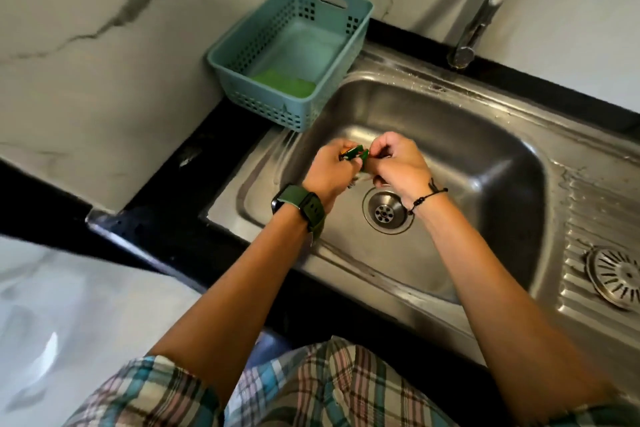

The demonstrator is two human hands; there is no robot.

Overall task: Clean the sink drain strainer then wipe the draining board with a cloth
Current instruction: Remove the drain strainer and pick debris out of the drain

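Both my hands meet over the steel sink basin [485, 163], above the open drain hole [387, 212]. My left hand [329, 172] and my right hand [398, 163] both pinch a small green packet [459, 153] with red and yellow print held between them. The round metal drain strainer [614, 277] lies on the ribbed draining board [595, 211] at the right, apart from the drain. What else my right fingers hold is hidden.
A teal perforated basket [294, 55] with a green cloth or pad [284, 82] inside stands on the black counter [194, 166] behind the sink's left corner. The tap [491, 7] rises at the back right. Marble wall lies behind.
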